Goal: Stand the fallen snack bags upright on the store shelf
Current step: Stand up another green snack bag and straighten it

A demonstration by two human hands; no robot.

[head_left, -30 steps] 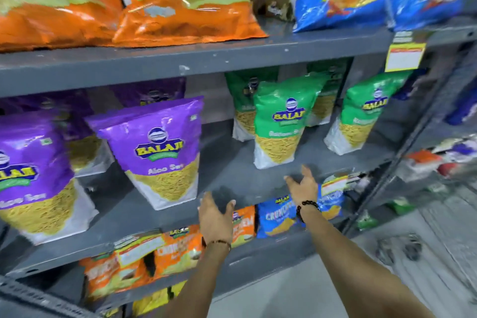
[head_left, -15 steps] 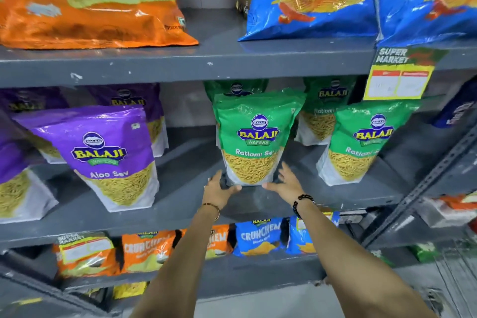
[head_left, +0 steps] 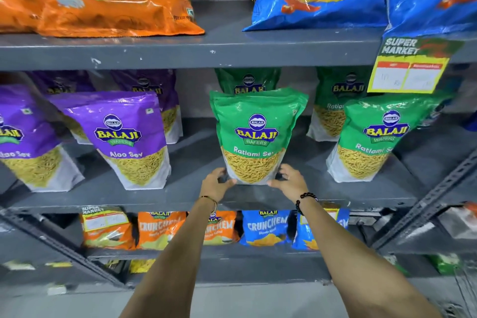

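Both hands, left hand [head_left: 216, 183] and right hand [head_left: 289, 183], are clamping the base of the green Ratlami Sev bag [head_left: 256, 137], frame centre, middle shelf [head_left: 180, 188]. It's standing upright; neighbouring bags look upright too, little seems left.

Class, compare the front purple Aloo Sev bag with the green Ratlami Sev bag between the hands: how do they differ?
The Aloo Sev bag is purple; the Ratlami Sev bag is green. The Aloo Sev bag leans left, untouched; the Ratlami Sev bag stands upright with the left hand and right hand at its base. Both are Balaji pouches on the same shelf.
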